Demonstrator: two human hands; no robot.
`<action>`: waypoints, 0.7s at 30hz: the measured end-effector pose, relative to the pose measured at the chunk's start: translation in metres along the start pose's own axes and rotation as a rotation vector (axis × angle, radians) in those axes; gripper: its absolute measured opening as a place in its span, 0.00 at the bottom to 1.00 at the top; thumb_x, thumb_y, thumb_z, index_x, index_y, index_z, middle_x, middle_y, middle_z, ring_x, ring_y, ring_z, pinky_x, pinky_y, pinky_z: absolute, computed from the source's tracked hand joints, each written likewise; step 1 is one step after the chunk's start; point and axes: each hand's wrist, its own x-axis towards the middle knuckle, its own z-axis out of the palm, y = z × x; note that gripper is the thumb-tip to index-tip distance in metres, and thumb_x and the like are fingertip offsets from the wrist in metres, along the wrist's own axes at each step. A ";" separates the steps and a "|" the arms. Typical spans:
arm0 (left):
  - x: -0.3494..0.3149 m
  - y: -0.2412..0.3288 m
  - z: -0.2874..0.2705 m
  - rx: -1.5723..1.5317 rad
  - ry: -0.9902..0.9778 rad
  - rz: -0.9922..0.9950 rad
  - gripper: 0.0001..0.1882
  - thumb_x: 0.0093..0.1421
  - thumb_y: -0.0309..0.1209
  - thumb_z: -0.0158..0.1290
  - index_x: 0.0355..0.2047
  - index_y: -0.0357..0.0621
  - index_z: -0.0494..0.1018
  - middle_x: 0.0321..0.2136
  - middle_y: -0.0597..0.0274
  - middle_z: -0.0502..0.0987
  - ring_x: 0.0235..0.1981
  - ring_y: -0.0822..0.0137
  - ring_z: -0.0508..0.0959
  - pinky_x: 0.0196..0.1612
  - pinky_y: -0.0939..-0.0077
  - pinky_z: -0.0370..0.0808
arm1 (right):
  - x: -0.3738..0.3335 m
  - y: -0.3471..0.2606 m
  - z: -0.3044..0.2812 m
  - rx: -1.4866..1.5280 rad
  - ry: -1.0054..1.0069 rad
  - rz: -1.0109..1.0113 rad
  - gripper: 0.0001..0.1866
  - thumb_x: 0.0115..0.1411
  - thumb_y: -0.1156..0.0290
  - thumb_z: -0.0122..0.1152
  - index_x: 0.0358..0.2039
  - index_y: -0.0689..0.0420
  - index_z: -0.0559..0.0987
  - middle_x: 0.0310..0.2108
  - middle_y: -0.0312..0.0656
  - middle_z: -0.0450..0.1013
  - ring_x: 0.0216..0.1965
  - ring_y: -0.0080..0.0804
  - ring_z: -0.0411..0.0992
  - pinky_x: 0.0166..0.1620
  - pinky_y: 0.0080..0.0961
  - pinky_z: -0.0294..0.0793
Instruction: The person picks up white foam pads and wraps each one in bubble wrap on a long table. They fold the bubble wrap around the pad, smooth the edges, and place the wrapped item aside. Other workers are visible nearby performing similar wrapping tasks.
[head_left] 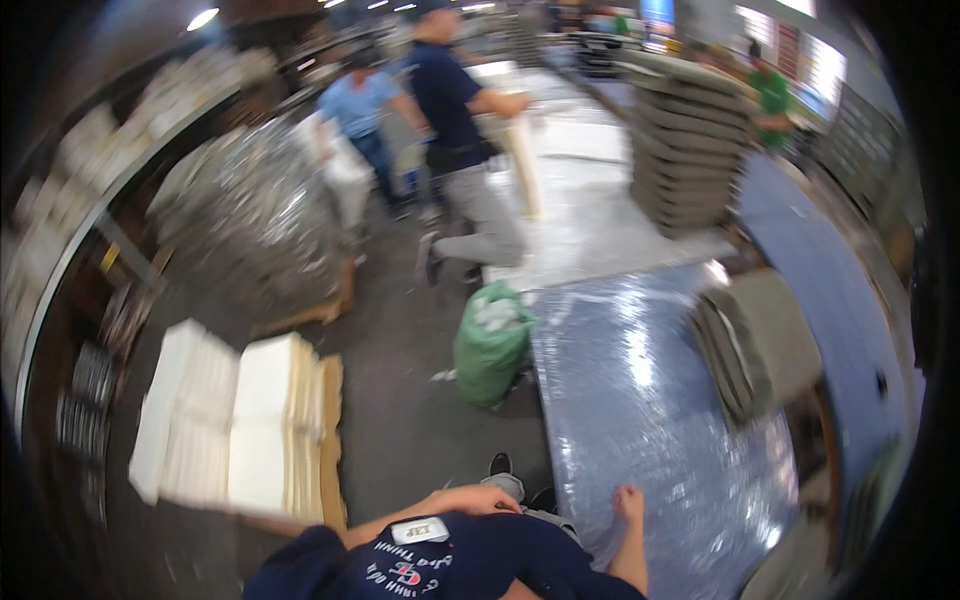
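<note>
Wearing white-lettered navy shirt (490, 548), right hand (628, 501) near plastic-covered table (655, 430)

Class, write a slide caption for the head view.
Right hand near the shiny blue table, left hand by the navy shirt, green sack standing beyond.

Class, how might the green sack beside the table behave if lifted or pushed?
The green sack would probably sag when lifted: its sides look soft and bulging. Standing taller than wide, it might tip if pushed high.
</note>
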 end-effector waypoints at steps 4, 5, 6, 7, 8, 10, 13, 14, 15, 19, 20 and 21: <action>0.007 -0.032 0.006 -0.044 0.065 -0.052 0.15 0.62 0.38 0.57 0.47 0.47 0.78 0.43 0.58 0.82 0.44 0.62 0.80 0.47 0.66 0.75 | -0.031 0.027 0.017 -0.155 -0.292 0.162 0.13 0.62 0.64 0.60 0.41 0.59 0.78 0.26 0.40 0.76 0.20 0.27 0.73 0.21 0.28 0.73; -0.003 -0.028 -0.001 0.159 0.069 -0.128 0.17 0.59 0.40 0.58 0.47 0.50 0.78 0.43 0.57 0.81 0.45 0.58 0.80 0.47 0.62 0.75 | -0.040 0.024 0.035 -0.177 -0.336 0.163 0.13 0.62 0.64 0.60 0.42 0.59 0.78 0.27 0.40 0.76 0.21 0.28 0.73 0.22 0.29 0.74; 0.002 -0.040 0.006 0.130 0.096 -0.179 0.19 0.59 0.41 0.57 0.48 0.49 0.78 0.43 0.56 0.81 0.45 0.57 0.80 0.47 0.62 0.75 | -0.037 0.021 0.039 -0.150 -0.350 0.159 0.12 0.62 0.65 0.59 0.42 0.58 0.78 0.27 0.39 0.76 0.20 0.27 0.73 0.20 0.26 0.73; 0.006 -0.059 0.013 0.107 0.116 -0.221 0.20 0.59 0.43 0.56 0.49 0.48 0.77 0.43 0.56 0.81 0.45 0.57 0.80 0.47 0.61 0.75 | -0.028 0.029 0.042 -0.116 -0.353 0.154 0.10 0.63 0.66 0.58 0.42 0.57 0.77 0.27 0.37 0.75 0.20 0.26 0.74 0.19 0.24 0.72; 0.008 -0.072 0.014 0.040 0.213 -0.224 0.21 0.59 0.43 0.56 0.49 0.47 0.77 0.43 0.56 0.81 0.45 0.57 0.80 0.47 0.62 0.75 | -0.021 0.030 0.041 -0.064 -0.328 0.152 0.09 0.63 0.67 0.56 0.42 0.56 0.77 0.27 0.36 0.75 0.19 0.25 0.74 0.17 0.21 0.71; 0.014 -0.097 0.034 -0.124 0.382 -0.234 0.22 0.59 0.44 0.55 0.50 0.46 0.76 0.43 0.55 0.81 0.45 0.57 0.80 0.47 0.62 0.75 | -0.029 0.010 0.037 -0.153 -0.404 0.225 0.09 0.63 0.67 0.56 0.42 0.55 0.77 0.27 0.36 0.75 0.20 0.25 0.74 0.17 0.21 0.70; -0.003 -0.158 0.090 -0.208 0.663 -0.395 0.22 0.60 0.44 0.53 0.50 0.45 0.76 0.42 0.55 0.82 0.44 0.56 0.81 0.48 0.64 0.76 | -0.032 -0.017 0.032 -0.377 -0.554 0.356 0.10 0.63 0.65 0.57 0.43 0.54 0.77 0.27 0.36 0.75 0.19 0.27 0.73 0.17 0.22 0.68; -0.020 -0.175 0.105 -0.253 0.740 -0.418 0.22 0.60 0.44 0.52 0.49 0.44 0.77 0.42 0.55 0.82 0.44 0.56 0.81 0.49 0.63 0.76 | -0.021 -0.019 0.027 -0.440 -0.618 0.382 0.10 0.63 0.65 0.57 0.43 0.54 0.77 0.27 0.36 0.75 0.20 0.27 0.73 0.17 0.23 0.68; -0.040 -0.188 0.114 -0.289 0.820 -0.438 0.21 0.60 0.44 0.52 0.48 0.44 0.78 0.42 0.55 0.82 0.45 0.55 0.81 0.49 0.63 0.76 | -0.007 -0.022 0.028 -0.498 -0.679 0.401 0.11 0.63 0.64 0.57 0.43 0.54 0.77 0.27 0.36 0.75 0.20 0.28 0.73 0.17 0.24 0.68; -0.112 -0.217 0.128 -0.365 1.063 -0.716 0.17 0.58 0.39 0.50 0.43 0.48 0.80 0.42 0.53 0.82 0.46 0.52 0.80 0.51 0.59 0.75 | 0.038 -0.059 0.045 -0.598 -0.501 0.302 0.13 0.62 0.61 0.55 0.42 0.55 0.76 0.27 0.38 0.74 0.22 0.31 0.73 0.21 0.31 0.69; -0.132 -0.228 0.139 -0.358 1.087 -0.804 0.17 0.58 0.39 0.49 0.43 0.48 0.81 0.42 0.53 0.82 0.46 0.51 0.80 0.51 0.59 0.75 | 0.039 -0.077 0.058 -0.606 -0.498 0.269 0.13 0.61 0.60 0.54 0.41 0.54 0.76 0.29 0.38 0.74 0.25 0.32 0.74 0.25 0.35 0.70; -0.149 -0.236 0.154 -0.426 1.137 -0.821 0.17 0.58 0.39 0.49 0.42 0.48 0.81 0.42 0.52 0.81 0.46 0.50 0.80 0.51 0.58 0.75 | 0.039 -0.093 0.077 -0.612 -0.496 0.239 0.14 0.60 0.59 0.53 0.41 0.54 0.76 0.31 0.38 0.74 0.28 0.33 0.75 0.29 0.38 0.72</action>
